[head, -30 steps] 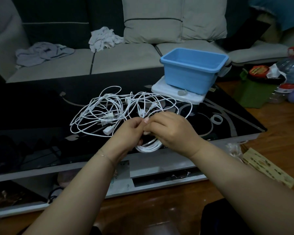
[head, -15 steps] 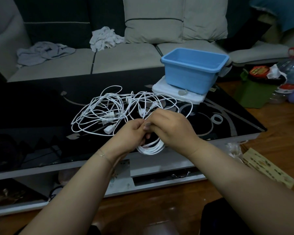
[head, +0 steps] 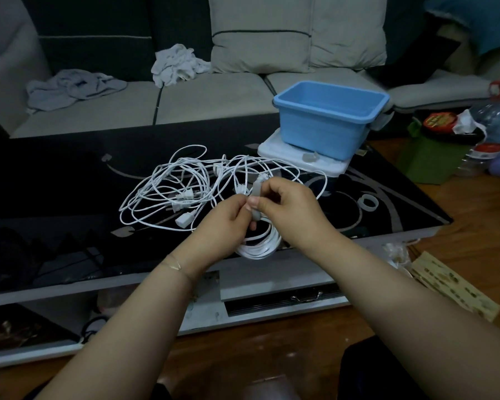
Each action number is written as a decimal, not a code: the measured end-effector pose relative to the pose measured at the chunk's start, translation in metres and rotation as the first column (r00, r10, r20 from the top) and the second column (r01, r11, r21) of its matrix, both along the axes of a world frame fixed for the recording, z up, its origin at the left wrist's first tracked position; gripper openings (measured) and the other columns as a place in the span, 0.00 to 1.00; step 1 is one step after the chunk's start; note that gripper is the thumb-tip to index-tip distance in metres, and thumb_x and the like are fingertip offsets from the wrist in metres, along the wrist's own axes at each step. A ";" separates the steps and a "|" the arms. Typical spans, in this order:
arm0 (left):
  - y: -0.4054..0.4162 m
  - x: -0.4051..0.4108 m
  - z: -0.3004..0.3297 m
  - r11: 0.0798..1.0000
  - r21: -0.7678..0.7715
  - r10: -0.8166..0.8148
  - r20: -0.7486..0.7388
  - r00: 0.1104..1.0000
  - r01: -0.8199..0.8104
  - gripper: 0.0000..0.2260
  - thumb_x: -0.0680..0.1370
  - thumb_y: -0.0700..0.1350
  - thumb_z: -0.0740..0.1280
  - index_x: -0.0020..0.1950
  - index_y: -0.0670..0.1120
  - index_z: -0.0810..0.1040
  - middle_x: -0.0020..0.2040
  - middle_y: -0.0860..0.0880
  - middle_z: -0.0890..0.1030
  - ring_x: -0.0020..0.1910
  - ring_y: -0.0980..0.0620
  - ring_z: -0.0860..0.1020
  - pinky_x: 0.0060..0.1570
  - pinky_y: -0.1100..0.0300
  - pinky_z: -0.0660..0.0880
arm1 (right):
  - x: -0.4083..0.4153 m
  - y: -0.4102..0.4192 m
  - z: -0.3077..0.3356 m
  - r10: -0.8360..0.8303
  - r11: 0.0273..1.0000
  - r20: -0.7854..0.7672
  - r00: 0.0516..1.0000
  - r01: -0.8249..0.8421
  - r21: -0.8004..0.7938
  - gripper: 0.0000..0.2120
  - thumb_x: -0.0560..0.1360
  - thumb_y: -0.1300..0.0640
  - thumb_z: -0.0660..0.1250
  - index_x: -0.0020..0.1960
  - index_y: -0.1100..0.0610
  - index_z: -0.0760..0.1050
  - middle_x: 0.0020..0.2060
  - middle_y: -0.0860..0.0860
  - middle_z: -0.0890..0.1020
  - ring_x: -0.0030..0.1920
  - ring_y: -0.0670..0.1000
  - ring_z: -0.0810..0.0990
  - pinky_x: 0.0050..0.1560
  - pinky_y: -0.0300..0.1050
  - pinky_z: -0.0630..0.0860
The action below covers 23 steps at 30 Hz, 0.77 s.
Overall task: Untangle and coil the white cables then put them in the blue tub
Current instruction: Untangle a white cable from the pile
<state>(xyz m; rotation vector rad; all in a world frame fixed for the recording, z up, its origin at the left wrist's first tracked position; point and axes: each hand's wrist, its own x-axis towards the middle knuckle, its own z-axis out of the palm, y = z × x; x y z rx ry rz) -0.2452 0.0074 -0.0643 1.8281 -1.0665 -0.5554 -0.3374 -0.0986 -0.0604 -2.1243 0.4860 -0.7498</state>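
Item: white cable coil [head: 260,246], wound, hanging below my hands; left hand [head: 228,217] and right hand [head: 289,206] pinch a grey tie [head: 256,201] around it. Tangled white cables [head: 185,194] left of the coil remain. Blue tub [head: 328,116] beyond the coil: nothing inside, as far as I can see.

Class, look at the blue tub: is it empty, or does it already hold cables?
Empty: the blue tub shows only bare blue inside, no cables.
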 end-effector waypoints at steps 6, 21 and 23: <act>0.001 -0.001 -0.002 0.998 0.011 0.066 0.157 0.985 -0.068 0.10 0.81 0.44 0.56 0.42 0.47 0.73 0.33 0.53 0.75 0.29 0.54 0.70 0.32 0.57 0.68 | 0.005 0.003 0.001 -0.025 0.999 -0.034 0.999 0.026 0.027 0.08 0.74 0.56 0.68 0.39 0.58 0.75 0.32 0.49 0.76 0.35 0.50 0.73 0.41 0.51 0.73; 0.010 -0.009 0.001 0.996 -0.058 0.089 0.401 0.912 -0.072 0.09 0.81 0.43 0.54 0.61 0.49 0.61 0.40 0.47 0.80 0.41 0.44 0.79 0.44 0.45 0.74 | 0.006 -0.008 0.005 0.052 0.948 -0.077 0.996 -0.025 0.317 0.11 0.70 0.59 0.74 0.49 0.56 0.74 0.36 0.48 0.78 0.37 0.45 0.77 0.46 0.43 0.75; 0.010 -0.010 0.001 0.996 -0.069 0.085 0.405 0.910 -0.062 0.08 0.81 0.43 0.54 0.60 0.49 0.61 0.40 0.47 0.80 0.40 0.44 0.78 0.43 0.45 0.74 | 0.005 -0.008 0.006 0.026 0.955 -0.064 0.998 -0.006 0.297 0.11 0.69 0.58 0.75 0.47 0.55 0.74 0.37 0.48 0.78 0.38 0.44 0.76 0.45 0.41 0.74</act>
